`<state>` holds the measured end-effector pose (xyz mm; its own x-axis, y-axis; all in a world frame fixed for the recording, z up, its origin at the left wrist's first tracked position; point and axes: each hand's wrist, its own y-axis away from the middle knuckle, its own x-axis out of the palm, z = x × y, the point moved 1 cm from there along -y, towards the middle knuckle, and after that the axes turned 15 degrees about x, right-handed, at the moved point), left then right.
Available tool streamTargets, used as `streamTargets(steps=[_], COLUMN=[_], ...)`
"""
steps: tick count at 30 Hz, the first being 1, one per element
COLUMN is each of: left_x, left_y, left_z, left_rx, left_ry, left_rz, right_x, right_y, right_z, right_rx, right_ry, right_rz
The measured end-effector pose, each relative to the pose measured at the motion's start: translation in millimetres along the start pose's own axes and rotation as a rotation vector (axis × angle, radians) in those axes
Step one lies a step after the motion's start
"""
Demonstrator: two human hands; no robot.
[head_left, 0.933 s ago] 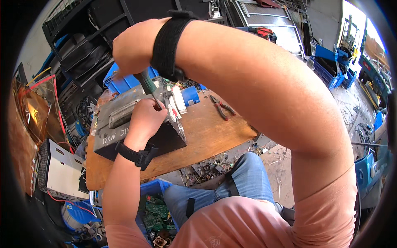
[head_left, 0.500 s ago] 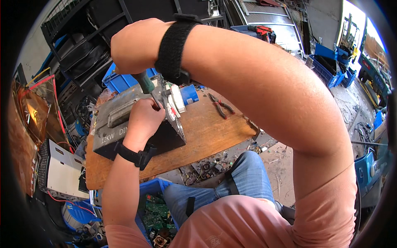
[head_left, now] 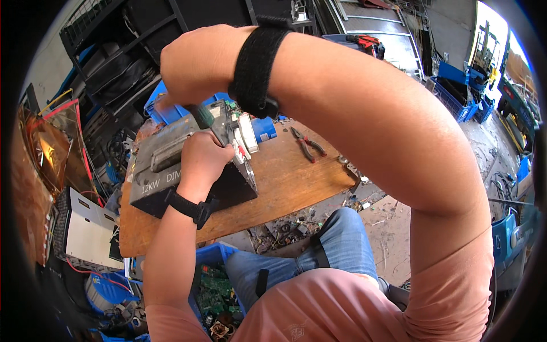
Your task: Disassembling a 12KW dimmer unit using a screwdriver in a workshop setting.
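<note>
A dark metal box [head_left: 156,200] with white lettering lies on the wooden table, a grip bar along its top. My right hand [head_left: 196,62] is closed round the upper end of a green-handled screwdriver [head_left: 203,117], tilted over the box's right end; a blurred finger sticks out to the left. Just below, my left hand [head_left: 203,158] is closed about the screwdriver's shaft, which its fingers hide along with the tip. A white round fitting [head_left: 247,133] with a blue cylindrical end [head_left: 264,130] juts from the box's right end, close to my left fingers.
Red-handled pliers [head_left: 307,145] lie on the wooden table [head_left: 290,176], right of the box. Behind the box stands a blue crate [head_left: 165,114]. Another blue bin [head_left: 219,251] with green circuit boards stands by my legs. Small scrap litters the floor beyond the table's front edge.
My right hand has shifted slightly right, and one finger now sticks out from the handle. My left hand has turned a little, its thumb now showing and the shaft hidden.
</note>
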<state>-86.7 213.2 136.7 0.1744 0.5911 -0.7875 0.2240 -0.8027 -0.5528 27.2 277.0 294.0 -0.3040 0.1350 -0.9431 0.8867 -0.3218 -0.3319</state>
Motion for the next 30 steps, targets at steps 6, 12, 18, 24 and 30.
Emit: streamTargets(steps=[6,12,18,24,30], left_x=[-1.3,-14.5,-18.2,-9.2,-10.0], left_y=[-2.8,-4.8,-1.0,0.2,0.1], left_z=[-3.0,8.7,9.6,6.4,5.6], left_rx=[0.007,-0.025,0.075,0.0,-0.022], left_ry=[-0.035,0.163,0.16,0.247,0.288], left_rz=[-0.001,0.134,0.153,0.159,0.167], right_x=[-3.6,8.7,-4.1,1.9,5.0], right_y=[-15.9,-12.4,-13.7,-18.5,-13.3], right_z=[-9.0,-8.7,-5.8,-11.5,-7.4], right_rx=[0.036,0.068,-0.038,0.096,0.037], right_ry=[0.03,0.063,-0.029,0.091,-0.018], right_rz=[0.058,-0.079,0.135,0.022,-0.02])
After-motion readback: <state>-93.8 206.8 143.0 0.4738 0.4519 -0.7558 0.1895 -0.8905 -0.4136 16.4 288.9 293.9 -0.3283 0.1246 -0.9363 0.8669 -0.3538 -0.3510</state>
